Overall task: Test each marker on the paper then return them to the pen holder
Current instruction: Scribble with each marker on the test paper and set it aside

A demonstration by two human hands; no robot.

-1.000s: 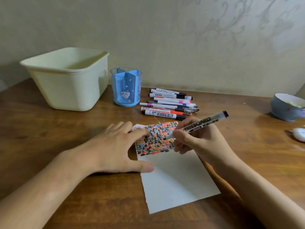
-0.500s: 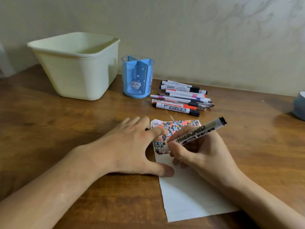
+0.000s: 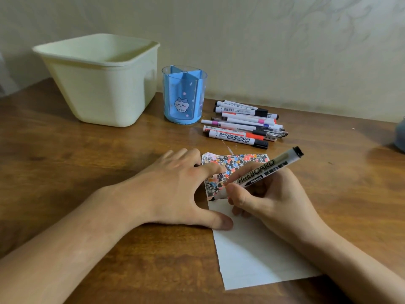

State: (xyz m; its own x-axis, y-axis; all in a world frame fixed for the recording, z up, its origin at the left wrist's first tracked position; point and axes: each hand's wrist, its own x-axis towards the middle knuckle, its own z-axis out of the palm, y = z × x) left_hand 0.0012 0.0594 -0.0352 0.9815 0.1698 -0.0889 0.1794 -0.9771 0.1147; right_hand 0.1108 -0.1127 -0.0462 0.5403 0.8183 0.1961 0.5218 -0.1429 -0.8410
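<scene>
Two bare hands work over the paper [image 3: 252,255], which lies flat on the wooden table [image 3: 87,163]. Left hand [image 3: 175,189] is spread palm down, thumb and index fingertip pressing the sheet's left edge; it holds nothing. Right hand [image 3: 269,196] is closed in a writing grip on a whiteboard marker [image 3: 263,172], tip down at the lower edge of the dense coloured test marks covering the sheet's far end, black rear end tilted up and to the right. Beyond the paper, a pile of markers [image 3: 243,126] lies on the table. Just left of it stands the blue pen holder [image 3: 184,99]; no marker shows in it. Farther left: cream plastic bin [image 3: 98,84], near the wall.
</scene>
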